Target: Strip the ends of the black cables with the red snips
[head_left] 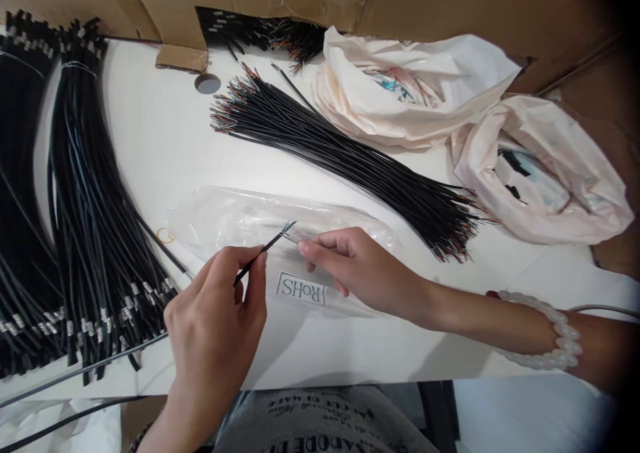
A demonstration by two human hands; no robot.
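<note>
My left hand (223, 319), closed in a pinch, holds a black cable (255, 263) that slants up to the right. Thin wires (287, 227) fan out from its stripped end, some of them bluish. Just right of that end, my right hand (345, 263) pinches a thin, pale strand (291, 238) between thumb and forefinger; whether it belongs to the cable I cannot tell. Beneath both hands lies a clear plastic bag (220, 216) with a RoHS label (301, 290), upside down from here.
A loose bundle of black cables (345, 159) with stripped ends lies beyond my hands. Bundles with metal-banded ends (90, 153) fill the left side. Two open white bags (410, 119) stand at the back right, before cardboard boxes (440, 6). A hole (207, 83) pierces the white table (150, 139).
</note>
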